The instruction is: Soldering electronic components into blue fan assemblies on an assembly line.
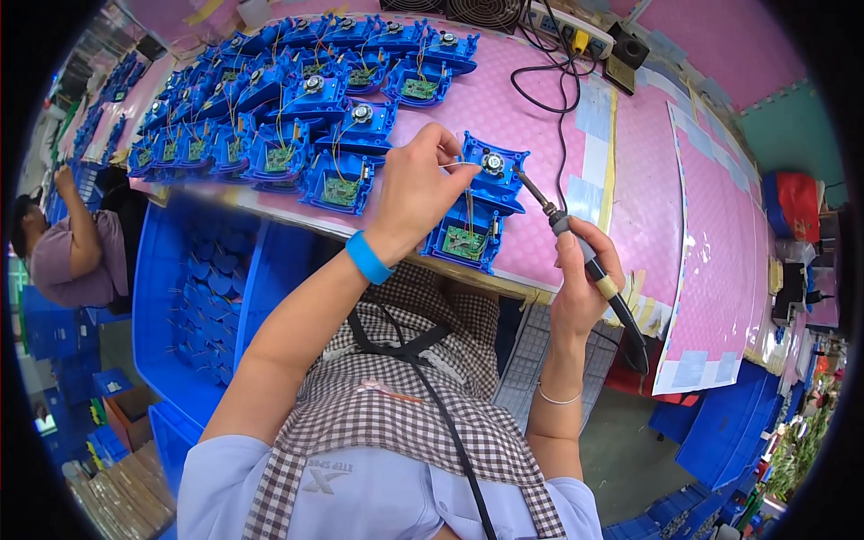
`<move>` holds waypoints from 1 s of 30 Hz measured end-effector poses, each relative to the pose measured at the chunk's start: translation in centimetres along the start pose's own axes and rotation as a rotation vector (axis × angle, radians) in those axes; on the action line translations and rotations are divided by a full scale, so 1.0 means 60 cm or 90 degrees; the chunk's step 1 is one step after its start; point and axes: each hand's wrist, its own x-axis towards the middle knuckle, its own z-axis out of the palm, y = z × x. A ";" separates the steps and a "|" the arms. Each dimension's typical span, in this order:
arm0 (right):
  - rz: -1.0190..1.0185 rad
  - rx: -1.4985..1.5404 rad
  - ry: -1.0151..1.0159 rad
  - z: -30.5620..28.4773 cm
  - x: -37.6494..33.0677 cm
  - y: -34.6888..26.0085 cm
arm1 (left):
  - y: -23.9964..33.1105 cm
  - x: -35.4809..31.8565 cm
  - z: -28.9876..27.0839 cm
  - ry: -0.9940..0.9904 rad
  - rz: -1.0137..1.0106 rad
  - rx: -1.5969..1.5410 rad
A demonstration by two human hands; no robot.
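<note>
My right hand [583, 270] grips a soldering iron [585, 245] by its grey and black handle. The iron's metal tip points up and left, close to the right edge of a blue plastic housing half [500, 184] with a round speaker in it. Over the left side of that piece, my left hand [421, 180] pinches a thin pale strand, perhaps solder wire or a lead [457, 165]. Thin wires run from the speaker piece down to a second blue housing half [463, 241], which holds a green circuit board at the table's front edge.
Rows of similar blue housings [261, 99] cover the table's left part. A power strip [569, 31] with a yellow plug, black cables [553, 90] and a soldering stand [623, 67] sit at the back. Below left, a blue bin [211, 297] holds blue parts; a person [76, 243] sits beyond it.
</note>
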 end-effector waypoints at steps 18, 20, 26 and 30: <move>-0.020 -0.096 -0.070 0.020 0.005 0.000 | -0.007 0.004 0.012 -0.104 0.121 0.100; -0.025 -0.104 -0.065 0.017 0.002 -0.002 | -0.008 0.004 0.013 -0.108 0.121 0.106; -0.062 -0.114 -0.069 0.024 0.003 -0.003 | -0.007 0.004 0.012 -0.098 0.129 0.108; -0.049 -0.107 -0.071 0.024 0.004 0.008 | -0.009 0.005 0.014 -0.101 0.138 0.121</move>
